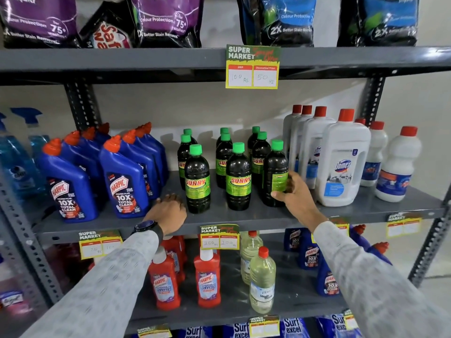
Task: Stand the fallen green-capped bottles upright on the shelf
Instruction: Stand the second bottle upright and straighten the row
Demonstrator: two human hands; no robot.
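Note:
Several dark green-capped bottles with green SUNNY labels stand upright in three rows on the middle grey shelf (244, 217). My right hand (296, 193) wraps the front right bottle (275, 172), whose label faces sideways, thumb low on its front and fingers behind. The front middle bottle (238, 176) and front left bottle (197, 178) stand free. My left hand (168, 208) rests palm down on the shelf just left of the front left bottle, fingers curled, holding nothing. No green-capped bottle lies on its side.
Blue Harpic bottles (122, 184) crowd the left of the shelf. White red-capped Domex jugs (341, 162) stand close on the right. Price tags (219, 236) hang on the shelf edge. Red cleaner bottles (207, 276) and clear bottles fill the shelf below; detergent pouches sit above.

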